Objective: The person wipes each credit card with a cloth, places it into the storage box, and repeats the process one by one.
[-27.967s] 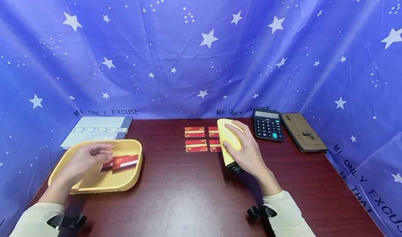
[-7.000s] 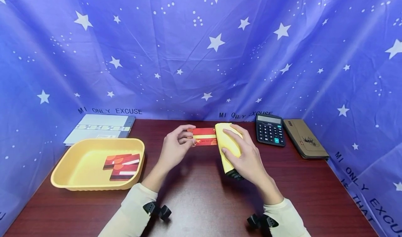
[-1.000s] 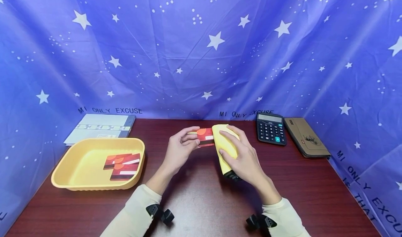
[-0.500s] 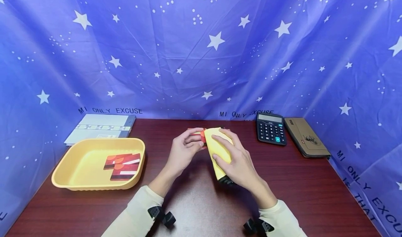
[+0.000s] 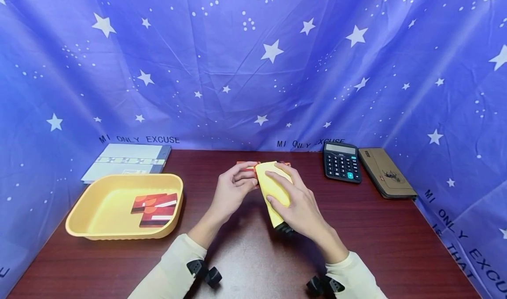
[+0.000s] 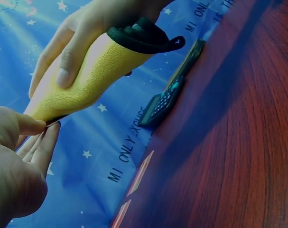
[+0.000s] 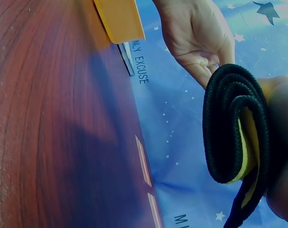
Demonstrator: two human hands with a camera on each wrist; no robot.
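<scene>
My right hand (image 5: 299,202) grips a folded yellow cloth (image 5: 270,192) with black edging, raised above the table. The black-edged folds (image 7: 224,123) face the right wrist camera. At the cloth's far end, the thumb and fingers of my left hand (image 5: 229,192) pinch a red card, now almost wholly hidden by cloth and fingers. In the left wrist view, the left fingertips (image 6: 49,135) meet the end of the cloth. On the table behind, parts of other red cards (image 5: 286,163) show past the hands. Several red cards (image 5: 158,215) lie overlapping in the yellow tray (image 5: 85,206).
A grey-white notebook (image 5: 123,162) lies behind the tray at the left. At the back right are a black calculator (image 5: 341,163) and a brown wallet (image 5: 386,173). A starry blue curtain (image 5: 237,70) hangs behind the dark red wooden table (image 5: 245,268).
The tray shows one more card than 28 s ago. The held card has been turned to its striped side since 7 s ago. In the last second the cloth has slid left over it.
</scene>
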